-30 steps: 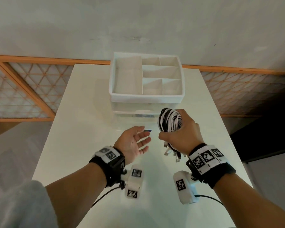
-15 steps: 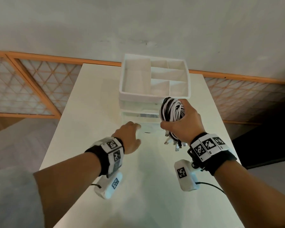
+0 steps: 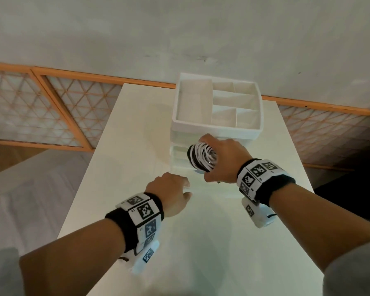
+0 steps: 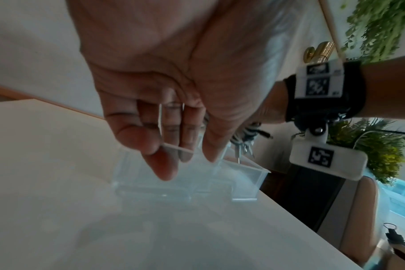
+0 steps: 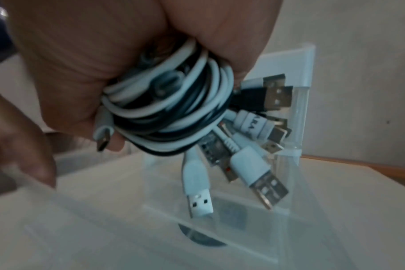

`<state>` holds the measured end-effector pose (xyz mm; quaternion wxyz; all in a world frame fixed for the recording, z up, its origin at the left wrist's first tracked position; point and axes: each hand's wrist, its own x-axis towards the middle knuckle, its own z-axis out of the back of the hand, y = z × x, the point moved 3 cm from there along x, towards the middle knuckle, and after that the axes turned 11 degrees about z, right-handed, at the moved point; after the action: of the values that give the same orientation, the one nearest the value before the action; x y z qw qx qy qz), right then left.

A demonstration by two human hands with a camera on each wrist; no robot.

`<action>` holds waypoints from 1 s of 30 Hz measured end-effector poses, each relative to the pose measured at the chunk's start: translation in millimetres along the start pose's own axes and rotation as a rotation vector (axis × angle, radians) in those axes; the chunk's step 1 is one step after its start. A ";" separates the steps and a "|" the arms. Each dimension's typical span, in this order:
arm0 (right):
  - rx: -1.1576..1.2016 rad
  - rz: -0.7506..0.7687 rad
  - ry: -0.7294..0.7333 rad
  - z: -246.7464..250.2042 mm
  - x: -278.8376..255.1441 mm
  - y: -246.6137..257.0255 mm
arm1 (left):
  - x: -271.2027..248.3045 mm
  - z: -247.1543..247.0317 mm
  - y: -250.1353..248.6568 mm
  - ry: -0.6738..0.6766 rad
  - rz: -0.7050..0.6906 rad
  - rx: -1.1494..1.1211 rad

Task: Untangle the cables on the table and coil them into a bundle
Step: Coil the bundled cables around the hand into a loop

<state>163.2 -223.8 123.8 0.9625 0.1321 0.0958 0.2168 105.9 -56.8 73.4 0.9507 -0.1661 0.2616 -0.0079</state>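
Note:
My right hand (image 3: 214,159) grips a coiled bundle of black and white cables (image 3: 199,155), fingers and thumb wrapped around it. In the right wrist view the bundle (image 5: 173,109) hangs just above an open clear drawer (image 5: 220,237), with several USB plugs (image 5: 199,201) dangling into it. My left hand (image 3: 175,189) is palm down at the drawer's front. In the left wrist view its thumb and fingers (image 4: 185,157) pinch the drawer's front rim (image 4: 243,164).
The drawer belongs to a white organizer (image 3: 216,130) with open top compartments, standing at the back of the white table (image 3: 137,146). The table's right edge lies close to my right wrist. An orange lattice rail runs behind the table.
My left hand turned palm down, reached forward and took the drawer's front rim. My right hand carried the cable bundle forward and lower, over the drawer.

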 end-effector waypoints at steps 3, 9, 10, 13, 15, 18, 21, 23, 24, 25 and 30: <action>-0.098 0.012 0.123 -18.4 8.9 -5.6 | 5.4 4.1 11.1 0.054 0.023 0.031; -0.097 -0.003 0.267 -38.6 21.1 -15.0 | 8.8 21.3 -3.0 -0.252 -0.177 -0.200; -0.098 0.001 0.288 -40.3 23.2 -16.0 | 11.1 19.6 -10.1 -0.244 -0.247 -0.196; -0.039 0.011 0.313 -45.1 27.2 -18.9 | 26.2 1.0 -22.4 -0.159 -0.334 -0.141; 0.028 0.013 0.297 -48.5 27.1 -23.2 | 33.7 -8.9 -26.7 -0.126 -0.299 -0.109; 0.092 -0.001 0.223 -46.0 21.4 -29.4 | 39.2 -8.7 -34.2 -0.062 -0.183 -0.059; 0.077 0.003 0.144 -33.8 12.1 -31.7 | 45.9 -6.8 -36.7 -0.057 -0.153 0.029; 0.083 0.007 0.042 -21.3 2.5 -32.3 | 50.6 -6.4 -37.1 -0.062 -0.159 0.071; 0.086 0.019 -0.024 -15.3 -3.9 -30.3 | 52.6 -6.3 -37.9 -0.064 -0.164 0.100; 0.079 0.036 -0.080 -12.3 -10.6 -26.5 | 54.7 -6.3 -39.0 -0.074 -0.173 0.137; -0.134 0.063 -0.057 -66.6 -50.6 4.8 | 65.9 -5.4 -41.2 -0.144 -0.183 0.135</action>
<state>100.3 -227.9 68.7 0.9642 0.0764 0.0495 0.2490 163.1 -104.1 49.6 0.9714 -0.1250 0.1753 -0.1003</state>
